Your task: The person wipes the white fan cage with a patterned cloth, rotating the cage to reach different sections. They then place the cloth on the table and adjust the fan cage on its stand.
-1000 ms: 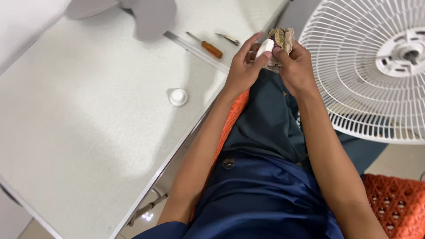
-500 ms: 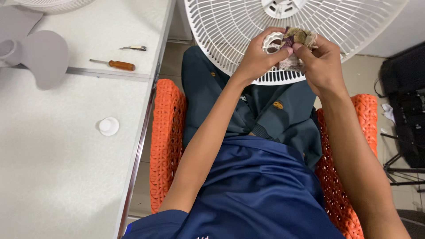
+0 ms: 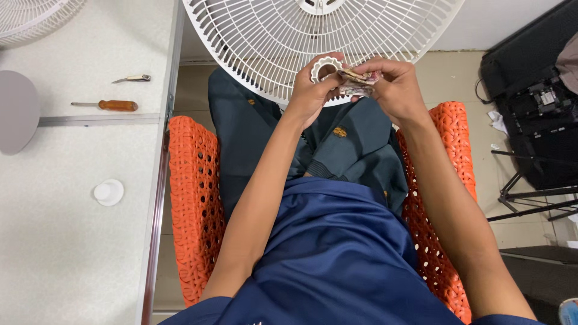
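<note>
Wiping the ring nut over the lap, in front of the fan grille.

Seated on the orange chair (image 3: 192, 198), the person has the left hand (image 3: 310, 96) pinched on a white ring nut (image 3: 325, 63) while the right hand (image 3: 391, 87) presses a folded rag (image 3: 356, 81) against it. It looks like cleaning mid-step; next calls for turning the nut to reach its unwiped ribs. On the counter (image 3: 54, 253): cap (image 3: 109, 192), screwdriver (image 3: 114, 105). Behind, the grille (image 3: 271, 36).

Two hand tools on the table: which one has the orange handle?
The screwdriver, the nearer of the two to the person, lying just above the table's seam. The small metal tool beyond it is plain silver-grey, shorter, with no coloured handle.
</note>
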